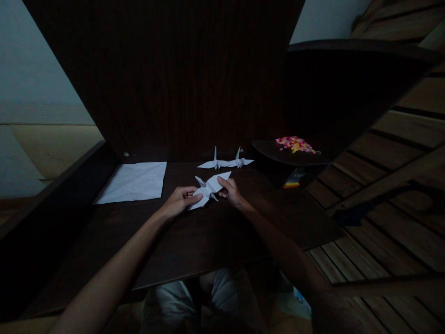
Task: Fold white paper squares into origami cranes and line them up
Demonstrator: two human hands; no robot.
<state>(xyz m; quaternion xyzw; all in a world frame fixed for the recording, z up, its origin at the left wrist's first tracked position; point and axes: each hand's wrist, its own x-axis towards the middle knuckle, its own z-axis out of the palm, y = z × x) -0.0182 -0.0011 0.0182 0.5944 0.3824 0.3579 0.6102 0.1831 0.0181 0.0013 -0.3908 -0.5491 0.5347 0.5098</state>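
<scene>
A white origami crane (208, 189) is held just above the dark desk, its wings spread out to either side. My left hand (181, 200) pinches the left wing between thumb and fingers. On the other wing, near its tip, my right hand (231, 191) has a similar pinch. Behind it, two more folded paper cranes stand side by side at the back of the desk: a left crane (215, 163) and a right crane (240, 162). Creased white paper (134, 182) lies flat to the left of my hands.
The dark wooden desk (194, 246) has a tall back panel (181, 83) and a raised left side (52, 222). At right, a small shelf (264, 152) bears a heap of pink and yellow bits (295, 144). A rainbow-edged packet (294, 180) sits beneath it.
</scene>
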